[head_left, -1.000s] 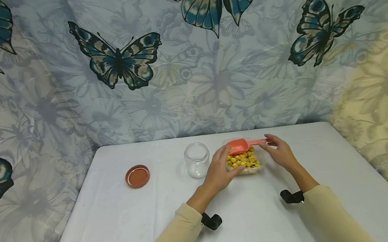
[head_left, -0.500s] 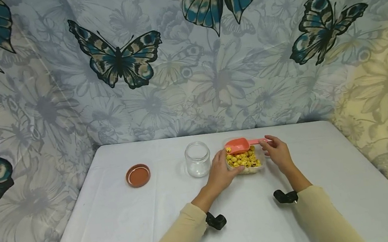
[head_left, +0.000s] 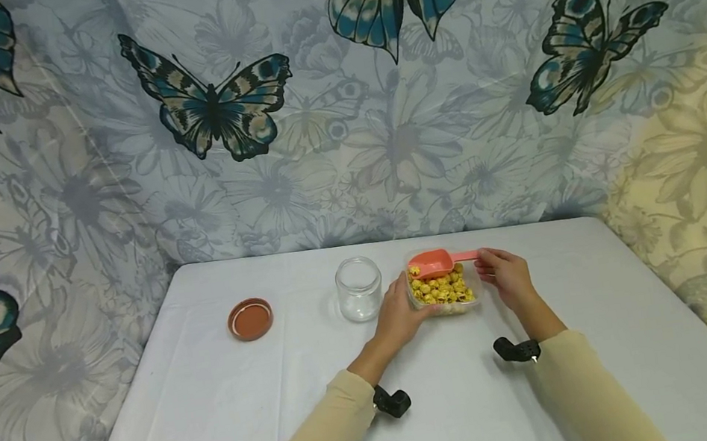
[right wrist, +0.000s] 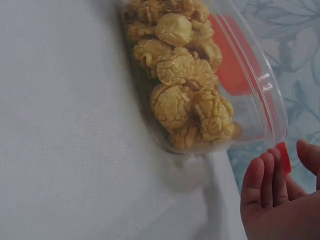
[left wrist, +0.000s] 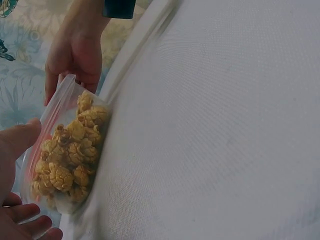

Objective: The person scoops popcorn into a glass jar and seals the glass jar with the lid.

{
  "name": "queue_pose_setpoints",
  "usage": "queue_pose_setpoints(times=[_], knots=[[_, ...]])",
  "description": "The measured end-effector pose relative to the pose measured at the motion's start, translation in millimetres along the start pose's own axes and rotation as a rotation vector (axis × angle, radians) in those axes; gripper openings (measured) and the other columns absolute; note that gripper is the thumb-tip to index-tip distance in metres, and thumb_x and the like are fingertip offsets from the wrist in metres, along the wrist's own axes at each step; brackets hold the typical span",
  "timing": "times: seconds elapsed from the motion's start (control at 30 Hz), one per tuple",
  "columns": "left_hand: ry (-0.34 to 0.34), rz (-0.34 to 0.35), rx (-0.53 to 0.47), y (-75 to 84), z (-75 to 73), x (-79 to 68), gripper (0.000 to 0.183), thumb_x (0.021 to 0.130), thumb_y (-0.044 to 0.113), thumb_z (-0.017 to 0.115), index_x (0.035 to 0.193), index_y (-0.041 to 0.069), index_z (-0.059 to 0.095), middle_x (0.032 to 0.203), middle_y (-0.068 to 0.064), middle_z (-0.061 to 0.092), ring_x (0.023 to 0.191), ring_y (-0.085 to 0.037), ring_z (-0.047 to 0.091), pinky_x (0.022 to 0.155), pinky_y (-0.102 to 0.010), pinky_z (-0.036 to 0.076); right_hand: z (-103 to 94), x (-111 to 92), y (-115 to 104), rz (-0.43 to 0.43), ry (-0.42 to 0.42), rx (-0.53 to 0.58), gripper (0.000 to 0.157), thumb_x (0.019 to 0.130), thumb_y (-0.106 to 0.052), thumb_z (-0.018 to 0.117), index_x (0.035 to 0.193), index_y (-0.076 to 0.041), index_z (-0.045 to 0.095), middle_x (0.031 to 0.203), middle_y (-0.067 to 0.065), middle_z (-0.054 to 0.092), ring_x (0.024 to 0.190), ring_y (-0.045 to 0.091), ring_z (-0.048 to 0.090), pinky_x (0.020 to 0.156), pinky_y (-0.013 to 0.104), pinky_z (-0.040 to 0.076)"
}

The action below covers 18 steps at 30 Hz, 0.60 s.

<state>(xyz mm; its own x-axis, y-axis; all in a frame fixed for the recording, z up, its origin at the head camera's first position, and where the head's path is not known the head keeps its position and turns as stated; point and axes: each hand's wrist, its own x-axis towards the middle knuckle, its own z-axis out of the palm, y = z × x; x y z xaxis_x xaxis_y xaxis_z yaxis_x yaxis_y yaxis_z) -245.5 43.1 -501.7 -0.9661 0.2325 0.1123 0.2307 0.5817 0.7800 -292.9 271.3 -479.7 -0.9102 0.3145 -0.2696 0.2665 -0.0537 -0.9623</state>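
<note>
Yellow caramel-coated popcorn (head_left: 443, 289) fills much of a clear plastic container (head_left: 471, 303) on the table. A red-orange scoop (head_left: 434, 264) lies over the popcorn at the container's far side, a piece of popcorn at its left end. My left hand (head_left: 399, 313) holds the container at its left side, thumb along the near front corner. With the fingers of my right hand (head_left: 507, 276), I hold the end of the scoop's handle (right wrist: 284, 157), just outside the container's right rim. In the left wrist view, popcorn (left wrist: 70, 155) shows through the container wall.
A clear glass jar (head_left: 360, 291) without a lid stands just left of the container. Further left lies a round brown lid (head_left: 250, 319). White cloth covers the table (head_left: 219, 420), and a butterfly-print fabric (head_left: 354, 175) hangs behind it.
My right hand has closed from fingertips on the handle's end to a fuller hold. The scoop has shifted slightly, and a popcorn piece now shows at its left end. The left hand stays at the container.
</note>
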Motion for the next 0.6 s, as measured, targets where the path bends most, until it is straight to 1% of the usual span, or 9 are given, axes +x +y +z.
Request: queue_pose_setpoints(times=[0.17,0.3,0.4,0.5,0.6], knots=[[0.009,0.017,-0.009,-1.7,0.5,-0.4,0.090,0.086,0.042,0.073,0.150,-0.003,0.030,0.148,-0.021,0.043,0.137,-0.034,0.044,0.113,-0.046,0.038,1.5,1,-1,0.010,-0.005,0.042,0.046,0.100,-0.024,0.055,0.139,0.000,0.047,0.080,-0.013,0.063,0.083,0.006,0.061,0.073,0.015,0.055],[0.014,0.012,-0.007,-2.2,1.2,-1.2,0.089,0.086,0.042,0.073,0.150,-0.002,0.031,0.148,-0.020,0.043,0.136,-0.033,0.046,0.112,-0.044,0.039,2.8,1,-4,-0.025,0.005,0.059,0.047,0.098,-0.019,0.059,0.137,0.003,0.049,0.080,-0.011,0.065,0.081,0.008,0.062,0.074,0.017,0.056],[0.011,0.012,-0.007,-1.8,1.1,-0.8,0.089,0.086,0.042,0.073,0.150,-0.002,0.031,0.148,-0.020,0.043,0.136,-0.033,0.045,0.112,-0.044,0.039,2.3,1,-8,-0.091,0.041,0.044,0.047,0.095,-0.018,0.063,0.135,0.006,0.053,0.080,-0.011,0.067,0.080,0.009,0.064,0.073,0.019,0.057],[0.004,0.017,0.002,-1.6,0.5,-0.1,0.089,0.086,0.042,0.073,0.150,-0.003,0.030,0.149,-0.020,0.043,0.136,-0.033,0.045,0.113,-0.044,0.039,-0.8,-2,-15,-0.192,0.075,-0.011,0.047,0.094,-0.019,0.066,0.131,0.008,0.056,0.078,-0.012,0.067,0.075,0.006,0.065,0.068,0.016,0.056],[0.001,0.018,0.011,-2.1,-0.1,0.7,0.090,0.086,0.043,0.073,0.151,-0.003,0.029,0.149,-0.020,0.042,0.137,-0.033,0.044,0.113,-0.044,0.039,-5.2,-8,-26,-0.300,0.078,-0.064,0.045,0.093,-0.019,0.067,0.127,0.009,0.059,0.075,-0.017,0.066,0.070,0.001,0.063,0.064,0.012,0.054]])
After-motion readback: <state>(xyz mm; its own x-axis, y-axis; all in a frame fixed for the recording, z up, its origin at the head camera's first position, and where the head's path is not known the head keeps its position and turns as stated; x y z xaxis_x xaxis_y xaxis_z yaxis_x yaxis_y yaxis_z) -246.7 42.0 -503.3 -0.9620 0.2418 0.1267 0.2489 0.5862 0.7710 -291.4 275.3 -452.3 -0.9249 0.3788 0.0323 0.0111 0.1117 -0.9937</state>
